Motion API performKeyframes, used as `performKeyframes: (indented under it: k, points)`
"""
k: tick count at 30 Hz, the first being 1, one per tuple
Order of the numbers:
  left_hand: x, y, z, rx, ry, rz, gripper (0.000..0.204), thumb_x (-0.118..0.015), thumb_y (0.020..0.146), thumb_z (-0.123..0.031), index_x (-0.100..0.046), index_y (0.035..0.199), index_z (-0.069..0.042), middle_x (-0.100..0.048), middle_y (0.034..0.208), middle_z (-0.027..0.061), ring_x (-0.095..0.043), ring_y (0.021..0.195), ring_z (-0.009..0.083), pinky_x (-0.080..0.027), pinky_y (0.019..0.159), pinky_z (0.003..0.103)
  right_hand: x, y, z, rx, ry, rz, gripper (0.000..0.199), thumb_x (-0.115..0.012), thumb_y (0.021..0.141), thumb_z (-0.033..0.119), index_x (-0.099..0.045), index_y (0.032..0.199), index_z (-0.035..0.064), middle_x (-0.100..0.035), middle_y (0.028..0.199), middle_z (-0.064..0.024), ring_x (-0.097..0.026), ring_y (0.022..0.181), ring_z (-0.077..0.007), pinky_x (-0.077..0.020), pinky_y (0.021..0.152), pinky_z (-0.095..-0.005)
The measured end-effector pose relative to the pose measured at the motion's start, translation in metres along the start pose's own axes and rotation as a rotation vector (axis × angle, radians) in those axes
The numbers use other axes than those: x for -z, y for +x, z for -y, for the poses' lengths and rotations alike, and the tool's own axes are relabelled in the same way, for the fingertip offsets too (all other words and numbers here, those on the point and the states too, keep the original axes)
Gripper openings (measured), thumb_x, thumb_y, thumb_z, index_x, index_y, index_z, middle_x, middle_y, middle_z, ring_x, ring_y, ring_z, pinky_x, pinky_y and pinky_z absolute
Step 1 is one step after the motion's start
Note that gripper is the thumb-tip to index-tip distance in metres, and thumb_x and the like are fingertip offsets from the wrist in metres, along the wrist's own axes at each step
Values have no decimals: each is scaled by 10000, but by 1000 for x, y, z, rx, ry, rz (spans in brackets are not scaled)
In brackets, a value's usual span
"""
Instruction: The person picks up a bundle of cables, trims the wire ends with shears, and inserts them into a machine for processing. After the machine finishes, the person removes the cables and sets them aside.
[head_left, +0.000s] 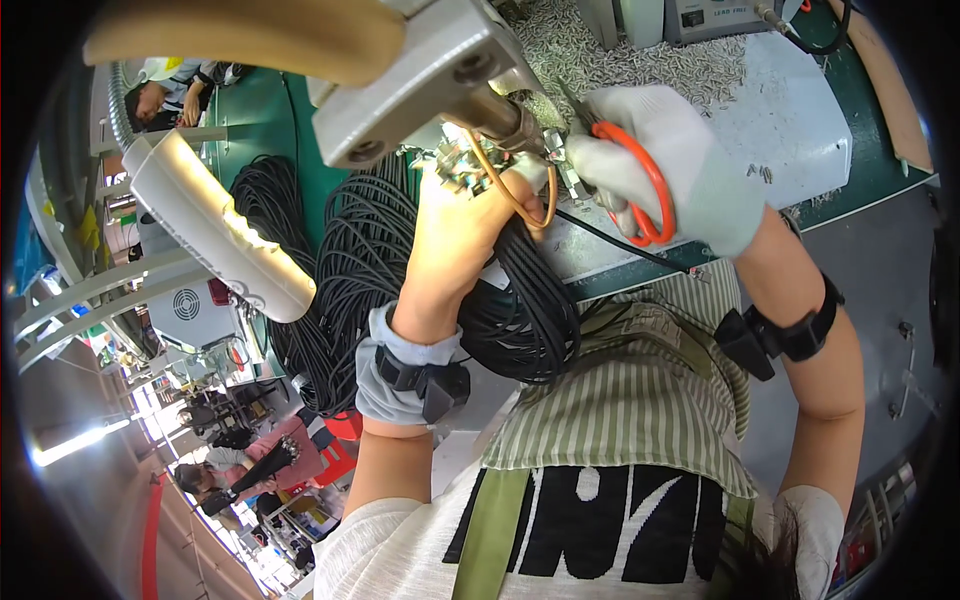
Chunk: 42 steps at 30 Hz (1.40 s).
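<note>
My left hand (462, 215), bare, is closed around the ends of a bundle of black cables (525, 290). Shiny metal connectors (455, 165) stick out above its fingers. A brown loop (487, 165) hangs beside the thumb; what it belongs to is partly hidden. In a white glove, my right hand (670, 160) grips a pair of scissors with red handles (657, 190), their dark blades pointing up and away. The gloved fingertips are close to a metal connector (570, 165) near the left hand. One single black cable (620, 238) stretches from there toward the table's front edge.
A grey metal bracket (410, 95) with a tan arm overhangs the left hand. To the left is a lit white lamp (220, 225). Coiled black cables (360, 240) cover the green table's left part. Loose small metal parts (640, 70) pile up at the back, before a grey device (715, 20).
</note>
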<state>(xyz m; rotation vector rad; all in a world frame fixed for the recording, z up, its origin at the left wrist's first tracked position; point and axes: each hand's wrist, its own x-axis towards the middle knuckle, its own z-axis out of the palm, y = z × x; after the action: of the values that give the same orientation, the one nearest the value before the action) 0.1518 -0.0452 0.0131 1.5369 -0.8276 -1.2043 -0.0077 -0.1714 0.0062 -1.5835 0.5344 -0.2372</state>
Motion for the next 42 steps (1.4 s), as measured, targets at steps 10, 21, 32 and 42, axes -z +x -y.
performKeyframes:
  k: [10, 21, 32, 42]
  points:
    - [-16, -85, -2, 96, -381, 14, 80, -594, 876, -32, -562, 899, 38, -567, 615, 66, -561, 521, 129, -465, 485, 275, -5, -113, 11, 35, -879, -454, 160, -593, 817, 123, -583, 894, -17, -477, 553, -95, -552, 487, -151, -443, 491, -302]
    - [-36, -107, -6, 21, -245, 94, 187, -597, 885, -21, -528, 1053, 25, -579, 705, 54, -556, 591, 91, -435, 523, 232, -44, -109, 22, 229, -241, -213, 105, -596, 783, 82, -594, 831, -11, -523, 561, -80, -567, 489, -192, -447, 487, -273]
    - [-52, -95, -13, -516, 461, 242, 249, -676, 789, 2, -564, 1010, 24, -637, 832, 80, -612, 692, 134, -497, 654, 246, -8, -126, 44, -381, 273, 180, 209, -610, 845, 202, -585, 750, 18, -551, 552, -82, -561, 461, -230, -442, 441, -276]
    - [-39, -102, -3, -215, 17, -29, 300, -652, 788, 31, -563, 1074, 19, -640, 928, 15, -580, 771, 65, -484, 667, 232, -46, -115, 24, 182, -13, -377, 253, -552, 885, 200, -566, 749, -13, -578, 561, -58, -564, 454, -147, -449, 423, -281]
